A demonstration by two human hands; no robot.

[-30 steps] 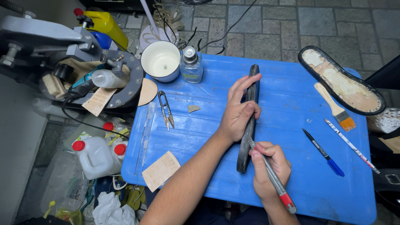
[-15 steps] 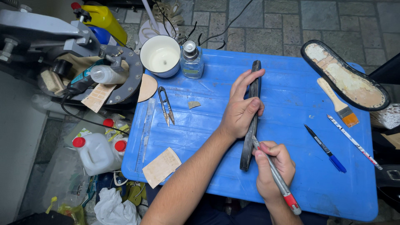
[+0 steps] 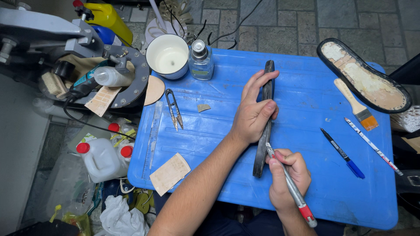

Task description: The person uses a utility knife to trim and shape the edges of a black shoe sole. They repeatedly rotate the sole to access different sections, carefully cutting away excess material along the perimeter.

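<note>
On the blue table (image 3: 306, 109), mid-surface: dark shoe sole (image 3: 264, 131), on edge, judged light, flexible; best held along its length. Left hand (image 3: 253, 113) clasped it; right hand (image 3: 286, 179) closed around a pen (image 3: 291, 188).

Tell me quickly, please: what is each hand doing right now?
Left hand: closed around the dark shoe sole, holding it on edge on the blue table.
Right hand: closed on a pen-like tool, tip at the sole.

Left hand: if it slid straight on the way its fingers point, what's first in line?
Probably nothing on the table: the left hand points up along the dark sole, past its far tip toward the table's far edge. Depth is unclear.
</note>
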